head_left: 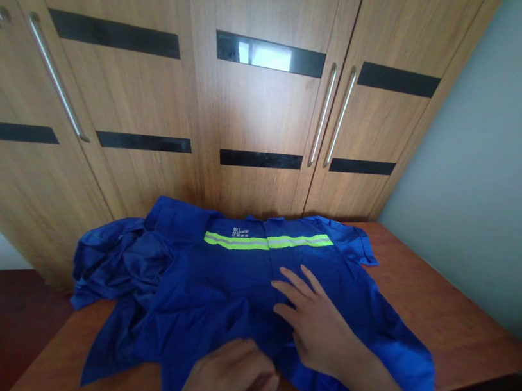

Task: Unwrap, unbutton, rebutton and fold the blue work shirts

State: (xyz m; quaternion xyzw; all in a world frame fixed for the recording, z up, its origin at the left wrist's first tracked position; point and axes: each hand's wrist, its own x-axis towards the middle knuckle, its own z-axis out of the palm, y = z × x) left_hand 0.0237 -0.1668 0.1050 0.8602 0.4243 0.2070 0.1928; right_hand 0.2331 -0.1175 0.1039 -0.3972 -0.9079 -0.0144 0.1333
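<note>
A blue work shirt [220, 280] lies spread out with its collar toward the cabinet. Across its chest runs a yellow-green and grey reflective strip, with small white lettering above it on the left. My right hand [320, 330] rests over the right half of the shirt, fingers spread and nothing in them. Close to the lower hem, my left hand [230, 379] has its fingers curled in; whether cloth is pinched in it is hidden. Wrinkles show in the fabric just beyond this hand.
Crumpled blue cloth [123, 260] is heaped at the shirt's left side. Under it all is a reddish-brown wooden table [425, 303]. A wooden cabinet [263, 112] with metal handles stands right behind, and a pale wall [497, 177] rises on the right.
</note>
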